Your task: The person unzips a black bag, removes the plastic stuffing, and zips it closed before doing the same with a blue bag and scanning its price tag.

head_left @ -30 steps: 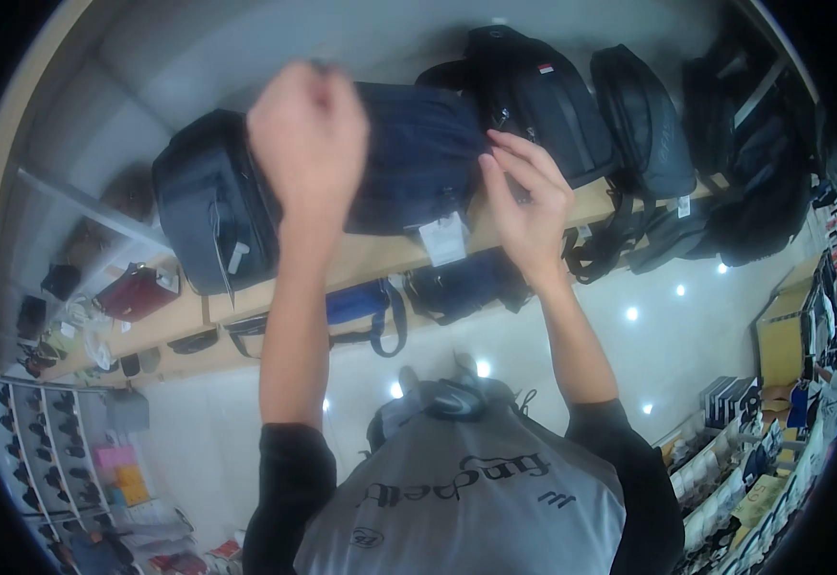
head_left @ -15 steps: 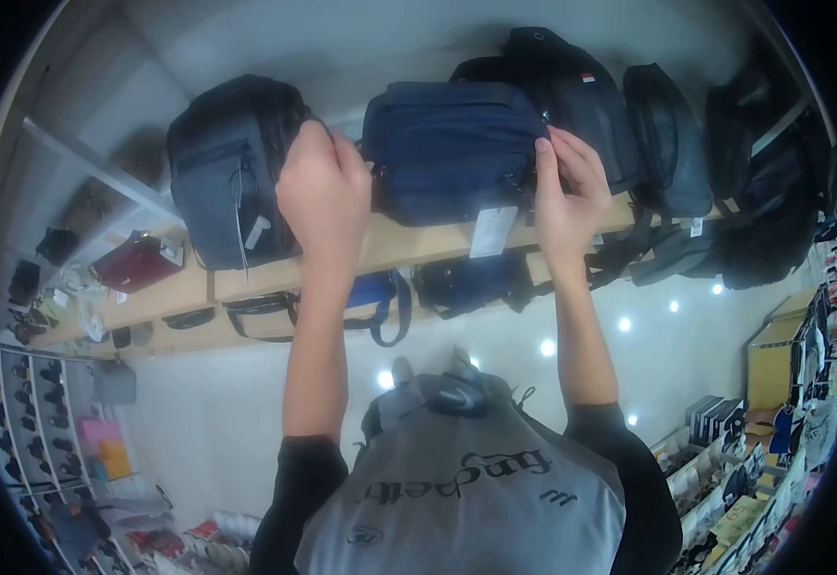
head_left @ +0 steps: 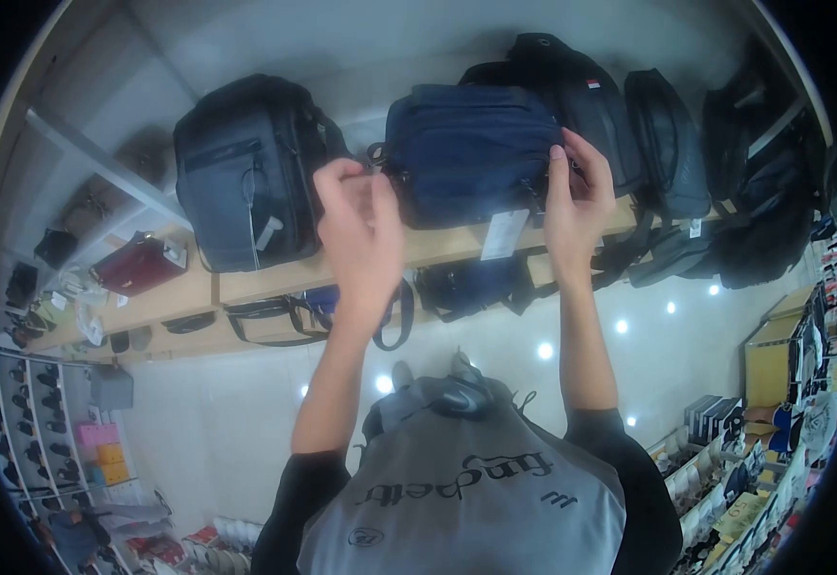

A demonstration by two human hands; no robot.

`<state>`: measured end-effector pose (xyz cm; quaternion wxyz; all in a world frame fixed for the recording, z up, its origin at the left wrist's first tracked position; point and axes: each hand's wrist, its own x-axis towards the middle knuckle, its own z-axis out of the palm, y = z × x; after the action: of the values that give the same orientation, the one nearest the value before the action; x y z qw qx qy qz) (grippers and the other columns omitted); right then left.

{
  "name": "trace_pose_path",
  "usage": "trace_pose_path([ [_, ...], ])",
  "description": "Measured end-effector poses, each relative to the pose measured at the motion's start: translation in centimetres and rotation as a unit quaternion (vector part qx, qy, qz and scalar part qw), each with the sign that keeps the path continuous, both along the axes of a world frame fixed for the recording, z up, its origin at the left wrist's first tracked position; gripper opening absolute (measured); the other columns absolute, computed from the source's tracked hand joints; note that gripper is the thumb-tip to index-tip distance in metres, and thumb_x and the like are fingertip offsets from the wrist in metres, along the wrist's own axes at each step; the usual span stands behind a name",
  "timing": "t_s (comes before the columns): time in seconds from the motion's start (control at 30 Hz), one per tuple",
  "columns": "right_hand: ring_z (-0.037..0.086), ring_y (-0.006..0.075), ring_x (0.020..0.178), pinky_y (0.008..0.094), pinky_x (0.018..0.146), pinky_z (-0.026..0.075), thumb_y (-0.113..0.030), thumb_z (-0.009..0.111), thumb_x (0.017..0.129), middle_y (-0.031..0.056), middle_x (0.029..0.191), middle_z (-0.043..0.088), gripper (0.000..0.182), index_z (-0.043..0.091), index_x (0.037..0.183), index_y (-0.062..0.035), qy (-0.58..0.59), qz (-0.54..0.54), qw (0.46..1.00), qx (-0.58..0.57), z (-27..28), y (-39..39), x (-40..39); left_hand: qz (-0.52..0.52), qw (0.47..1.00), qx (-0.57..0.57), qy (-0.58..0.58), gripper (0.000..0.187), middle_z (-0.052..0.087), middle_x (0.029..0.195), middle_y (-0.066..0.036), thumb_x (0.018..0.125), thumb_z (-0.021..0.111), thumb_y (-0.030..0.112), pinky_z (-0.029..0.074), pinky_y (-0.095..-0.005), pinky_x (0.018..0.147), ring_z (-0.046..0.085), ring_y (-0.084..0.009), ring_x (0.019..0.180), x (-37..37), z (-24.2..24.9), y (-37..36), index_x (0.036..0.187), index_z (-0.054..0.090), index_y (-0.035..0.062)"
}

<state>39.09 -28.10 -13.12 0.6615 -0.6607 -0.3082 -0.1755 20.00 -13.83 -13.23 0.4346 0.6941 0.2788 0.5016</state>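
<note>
A navy blue bag [head_left: 471, 153] with a white paper tag [head_left: 505, 236] hanging from it stands on the wooden shelf. At its right end is my right hand [head_left: 577, 196], thumb and curled fingers closed on the bag's edge. My left hand [head_left: 359, 216] is just off the left end of the bag, by a small ring and strap fitting. Its fingers are bent and apart from the thumb, with nothing visible between them. To the left stands a dark grey backpack [head_left: 246, 182] with a tag on a string.
More black backpacks [head_left: 668, 144] stand along the right of the shelf [head_left: 275, 280]. A dark red handbag [head_left: 136, 266] sits at the left. Other bags [head_left: 471, 286] show on a lower level. Shoe racks [head_left: 30, 412] are at lower left; stacked goods [head_left: 725, 479] are at lower right.
My left hand has moved right, away from the grey backpack's side, and its fingers have opened. The navy bag has shifted slightly right. My right hand stays at the bag's right end.
</note>
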Motion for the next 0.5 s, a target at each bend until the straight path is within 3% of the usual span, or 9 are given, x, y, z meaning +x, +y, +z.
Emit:
trace_pose_path([
  [0.03, 0.076, 0.0214, 0.121, 0.0342, 0.099, 0.065, -0.007, 0.075, 0.113, 0.0146, 0.138, 0.075, 0.028, 0.079, 0.139, 0.0016, 0.002, 0.001, 1.0, 0.0, -0.1, 0.1, 0.0, -0.027, 0.999, -0.043, 0.006, 0.034, 0.076, 0.112, -0.015, 0.117, 0.067, 0.008, 0.062, -0.0315, 0.094, 0.076, -0.0171, 0.1, -0.5, 0.2, -0.6, 0.144, 0.048, -0.0009],
  [0.17, 0.075, 0.0218, 0.125, 0.0356, 0.106, 0.062, -0.009, 0.074, 0.114, 0.0141, 0.139, 0.074, 0.03, 0.077, 0.142, 0.0005, 0.006, 0.01, 1.0, 0.015, -0.5, -0.3, -0.2, -0.055, 0.995, -0.068, -0.046, 0.039, 0.078, 0.118, -0.014, 0.112, 0.075, 0.002, 0.06, -0.0328, 0.104, 0.075, -0.0168, 0.112, -0.3, -0.4, -1.3, 0.142, 0.05, -0.0013],
  [0.37, 0.073, 0.0193, 0.125, 0.0342, 0.107, 0.059, -0.012, 0.08, 0.111, 0.012, 0.136, 0.076, 0.032, 0.078, 0.142, -0.0007, 0.014, 0.021, 1.0, 0.016, -0.1, -0.5, -1.0, -0.068, 0.995, -0.046, -0.048, 0.024, 0.077, 0.115, -0.012, 0.113, 0.074, 0.003, 0.06, -0.032, 0.102, 0.076, -0.0164, 0.108, -0.6, -1.9, -0.6, 0.134, 0.064, -0.0035],
  [0.5, 0.075, 0.0153, 0.111, 0.029, 0.097, 0.06, -0.012, 0.084, 0.109, 0.0098, 0.124, 0.08, 0.027, 0.083, 0.132, 0.0007, 0.011, 0.017, 1.0, 0.011, 0.1, 0.0, 0.2, -0.016, 0.996, 0.084, 0.011, 0.013, 0.077, 0.111, -0.012, 0.112, 0.075, 0.002, 0.063, -0.0331, 0.093, 0.078, -0.0181, 0.098, -0.8, -2.6, -0.2, 0.123, 0.074, -0.0045],
])
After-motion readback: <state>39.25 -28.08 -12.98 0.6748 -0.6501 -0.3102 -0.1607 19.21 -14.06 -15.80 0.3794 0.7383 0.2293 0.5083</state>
